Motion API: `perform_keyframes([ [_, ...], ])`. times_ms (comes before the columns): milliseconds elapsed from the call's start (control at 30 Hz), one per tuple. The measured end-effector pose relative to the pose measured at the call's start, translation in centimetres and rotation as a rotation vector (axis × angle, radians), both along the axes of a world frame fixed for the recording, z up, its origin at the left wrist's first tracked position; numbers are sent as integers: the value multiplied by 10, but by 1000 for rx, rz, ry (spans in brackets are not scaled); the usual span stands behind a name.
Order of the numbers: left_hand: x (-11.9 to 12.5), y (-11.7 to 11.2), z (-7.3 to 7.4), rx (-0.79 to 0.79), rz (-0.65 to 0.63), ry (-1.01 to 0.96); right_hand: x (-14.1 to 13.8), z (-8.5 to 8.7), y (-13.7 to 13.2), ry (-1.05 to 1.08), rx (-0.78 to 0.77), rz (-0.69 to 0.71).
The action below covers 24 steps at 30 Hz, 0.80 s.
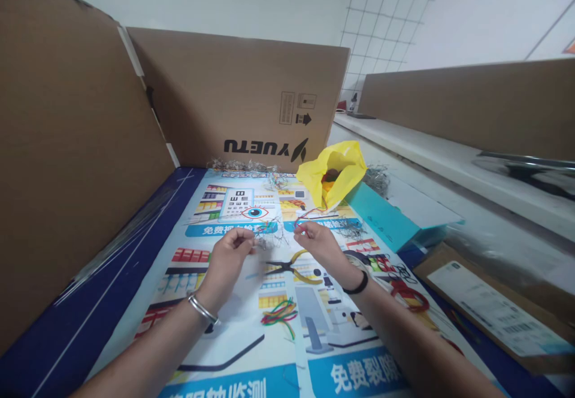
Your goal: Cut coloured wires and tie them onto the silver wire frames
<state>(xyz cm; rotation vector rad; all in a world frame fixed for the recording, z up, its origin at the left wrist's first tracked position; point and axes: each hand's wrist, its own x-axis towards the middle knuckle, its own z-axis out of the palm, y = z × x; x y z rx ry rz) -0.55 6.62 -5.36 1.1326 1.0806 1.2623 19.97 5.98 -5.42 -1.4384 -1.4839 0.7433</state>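
Pliers: a yellow-handled pair of pliers (286, 267) is lying on the printed poster (229, 314), its dark nose pointing left and its handles spreading right; we are using it as our landmark.
Left hand: the left hand (231, 260) is hovering just left of the pliers, fingers curling toward the thumb; we cannot tell whether it is gripping anything, the area below the fingertips being blurred.
Right hand: the right hand (321, 248) is hovering just beyond the yellow handles; we are seeing thumb and forefinger pinching a thin reddish strand (309, 214).
Wrists: a silver bangle (202, 309) is circling the left wrist, a black band (358, 283) the right.
Coloured wires: a loose bundle of red, yellow and green wires (281, 314) is lying on the near side of the pliers, well apart from both hands.
Fine tangle: a tangle of thin wire (272, 239) is resting beyond the nose of the pliers, beside the left fingertips.
Yellow bag: an open yellow bag (354, 157) is standing beyond the pliers and to the right.
Teal box: a teal box (386, 218) is sitting to the right of the pliers, farther back.
Red handles: red looped handles (411, 296) are lying right of the pliers, partly hidden by the right forearm.
YUETU board: a cardboard panel (202, 98) is standing far beyond the pliers, its lettering showing upside down.
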Motion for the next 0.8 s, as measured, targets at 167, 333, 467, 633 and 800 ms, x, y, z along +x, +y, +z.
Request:
perform_keyframes([
  [167, -1, 0, -1, -20, -12, -32, -3, -5, -3, -136, 53, -90],
  [333, 0, -1, -1, -17, -27, -62, -9, -5, -7, -204, 48, -68],
  [467, 0, -1, -1, -20, -30, -75, -16, -8, -3, -221, 29, -98],
  [633, 1, -2, 0, -28, -31, -52, -25, -8, 1, -284, 44, -165],
  [800, 1, -3, 0, -14, -38, -53, -29, -6, 3, -334, 101, -181],
])
